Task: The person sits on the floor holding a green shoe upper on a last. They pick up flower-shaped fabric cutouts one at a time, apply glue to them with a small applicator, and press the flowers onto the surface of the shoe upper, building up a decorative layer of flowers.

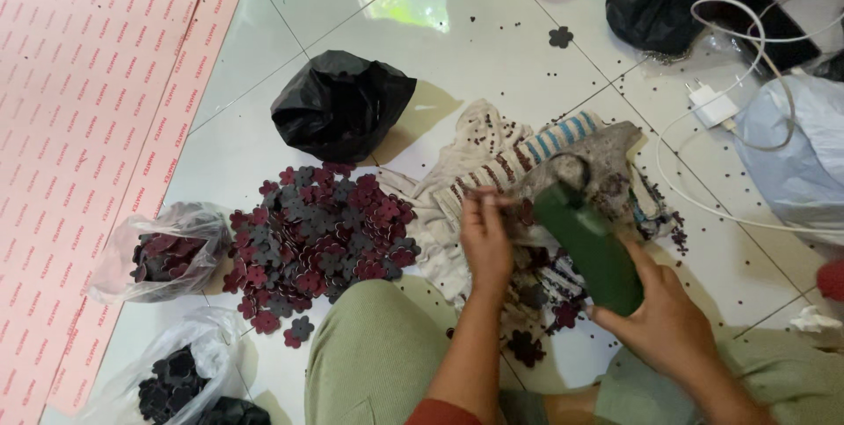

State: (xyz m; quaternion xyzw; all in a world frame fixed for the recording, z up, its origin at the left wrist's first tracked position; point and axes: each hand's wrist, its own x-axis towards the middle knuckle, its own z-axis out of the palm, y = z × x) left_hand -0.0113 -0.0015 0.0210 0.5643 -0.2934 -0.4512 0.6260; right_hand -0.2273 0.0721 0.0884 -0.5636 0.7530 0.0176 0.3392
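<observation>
Over cloth (492, 148) — right hand (655, 319) clamped on green tool (589, 245); left hand (486, 236) pinching flower cutout.

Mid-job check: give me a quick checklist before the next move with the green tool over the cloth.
1. Right hand grips the green tool around its lower end: ok.
2. Left hand pinches something small beside the tool's head: cannot tell what it is.
3. Tool head over the grey block on the striped cloth: ok.
4. Left fingers out of the tool's path: not ok, they sit right beside it.
5. Pile of flower-shaped cutouts within left reach: ok.
6. White charger cable away from the work spot: ok, though close to the cloth's edge.
</observation>
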